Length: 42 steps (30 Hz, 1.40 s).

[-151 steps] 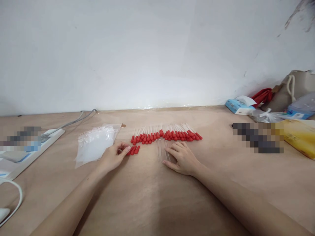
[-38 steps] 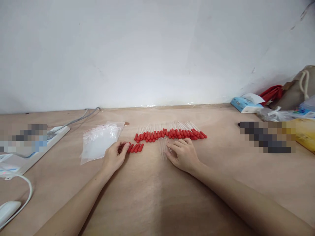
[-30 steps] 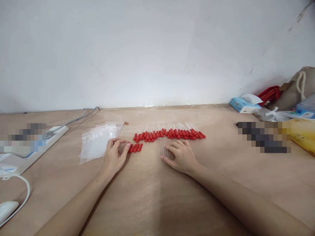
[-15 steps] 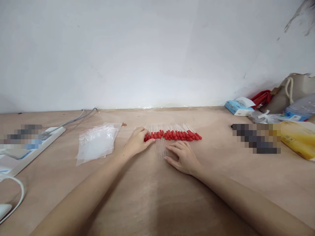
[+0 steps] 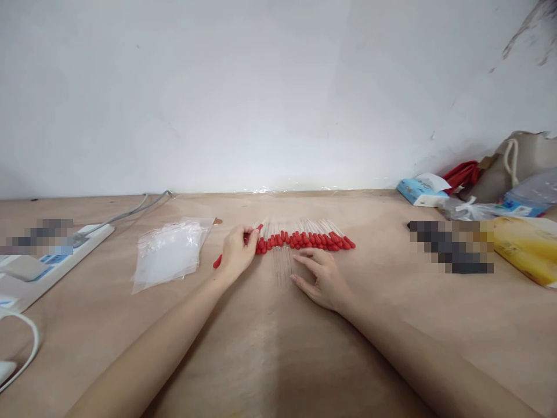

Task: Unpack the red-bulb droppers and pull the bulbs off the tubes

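A row of glass droppers with red rubber bulbs [image 5: 304, 239] lies across the table, bulbs toward me and clear tubes pointing to the wall. At the row's left end, my left hand [image 5: 235, 253] is closed, fingers pinched on a red-bulbed dropper [image 5: 260, 227] whose tube is mostly hidden. Another red bulb [image 5: 217, 261] shows on the table beside my left wrist. In front of the row are several thin clear glass tubes [image 5: 282, 266]. Just to their right rests my right hand [image 5: 321, 278], fingers apart and holding nothing; I cannot tell whether its fingertips touch the tubes.
Clear zip bags [image 5: 169, 255] lie left of the droppers. A white power strip [image 5: 82, 249] with cables is at the far left. On the right are a blue tissue box [image 5: 420, 191], a blurred dark object [image 5: 452, 247], a yellow packet [image 5: 526, 247] and a plastic bottle [image 5: 537, 188].
My left hand has drawn slightly left and pinched a red-bulbed dropper, lifting its bulb above the fingers. A red bulb beside the left wrist is now visible. The right hand has stayed put.
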{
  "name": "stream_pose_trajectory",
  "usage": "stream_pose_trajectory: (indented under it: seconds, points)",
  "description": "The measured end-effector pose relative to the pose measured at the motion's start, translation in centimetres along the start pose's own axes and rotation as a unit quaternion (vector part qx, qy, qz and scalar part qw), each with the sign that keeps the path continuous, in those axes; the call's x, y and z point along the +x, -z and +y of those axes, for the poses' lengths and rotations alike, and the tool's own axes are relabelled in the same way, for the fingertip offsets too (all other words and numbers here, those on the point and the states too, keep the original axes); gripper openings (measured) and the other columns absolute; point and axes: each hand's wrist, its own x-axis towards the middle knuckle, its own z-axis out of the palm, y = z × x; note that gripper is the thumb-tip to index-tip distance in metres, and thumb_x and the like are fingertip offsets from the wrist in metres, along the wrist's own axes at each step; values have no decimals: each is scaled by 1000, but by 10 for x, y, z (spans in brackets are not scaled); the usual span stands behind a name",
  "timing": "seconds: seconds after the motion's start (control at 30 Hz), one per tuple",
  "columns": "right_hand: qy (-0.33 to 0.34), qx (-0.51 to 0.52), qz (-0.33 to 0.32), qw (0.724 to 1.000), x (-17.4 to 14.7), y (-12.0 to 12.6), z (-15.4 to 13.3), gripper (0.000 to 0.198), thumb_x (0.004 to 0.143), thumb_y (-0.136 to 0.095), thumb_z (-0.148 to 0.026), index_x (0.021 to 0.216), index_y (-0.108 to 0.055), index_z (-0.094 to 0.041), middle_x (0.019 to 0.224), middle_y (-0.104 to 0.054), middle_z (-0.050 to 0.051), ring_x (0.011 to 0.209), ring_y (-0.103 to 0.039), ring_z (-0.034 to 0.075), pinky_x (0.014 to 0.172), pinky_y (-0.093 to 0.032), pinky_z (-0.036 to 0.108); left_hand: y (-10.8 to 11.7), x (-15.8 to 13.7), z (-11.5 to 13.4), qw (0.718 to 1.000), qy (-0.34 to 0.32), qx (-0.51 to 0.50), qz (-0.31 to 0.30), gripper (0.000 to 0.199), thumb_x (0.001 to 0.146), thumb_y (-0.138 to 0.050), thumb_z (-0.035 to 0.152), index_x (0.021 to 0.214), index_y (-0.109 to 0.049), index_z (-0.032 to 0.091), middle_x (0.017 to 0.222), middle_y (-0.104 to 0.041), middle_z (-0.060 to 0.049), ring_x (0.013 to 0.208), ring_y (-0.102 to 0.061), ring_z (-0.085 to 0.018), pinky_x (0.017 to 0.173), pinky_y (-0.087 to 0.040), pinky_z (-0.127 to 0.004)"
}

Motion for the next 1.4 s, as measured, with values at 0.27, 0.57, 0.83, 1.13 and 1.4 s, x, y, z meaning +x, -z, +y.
stream_pose_trajectory:
  seconds: [0.27, 0.57, 0.83, 1.13, 1.4]
  points:
    - [-9, -58, 102, 993, -1, 5, 1, 63, 74, -58, -39, 132, -36, -23, 138, -24, 13, 122, -33, 31, 96, -36, 47, 17, -49, -18, 983, -164, -54, -65, 13, 83, -48, 23, 93, -53, 17, 91, -63, -5, 84, -60, -16, 74, -48, -29]
    - [112, -66, -19, 991, 3, 3, -1, 22, 82, -52, -36, 98, -63, -27, 85, -64, 2, 91, -51, 17, 96, -25, 43, 5, -64, -17, 934, -344, -14, -100, 16, 84, -45, 9, 96, -52, 17, 104, -59, -7, 95, -57, -13, 82, -48, -26]
    - [148, -50, -43, 987, 4, 4, -6, 20, 85, -48, -31, 86, -65, -21, 66, -57, 1, 71, -44, 13, 83, -31, 33, 7, -63, -2, 930, -351, 28, -106, 34, 81, -55, 22, 113, -50, 17, 111, -57, -9, 108, -48, -21, 93, -40, -39]
    - [190, -49, -20, 980, 3, 0, -11, 16, 84, -49, -27, 84, -63, -21, 57, -55, -2, 64, -39, 11, 76, -27, 32, 4, -64, -2, 928, -353, 32, -115, 11, 85, -51, 25, 87, -59, 18, 85, -64, -3, 86, -54, -16, 80, -38, -33]
    - [196, -53, -23, 979, -1, 3, -14, 16, 84, -48, -26, 80, -62, -21, 55, -55, -2, 62, -38, 11, 75, -25, 31, 11, -64, 3, 919, -366, 27, -142, 15, 87, -47, 24, 77, -56, 17, 77, -63, -1, 79, -52, -15, 78, -34, -32]
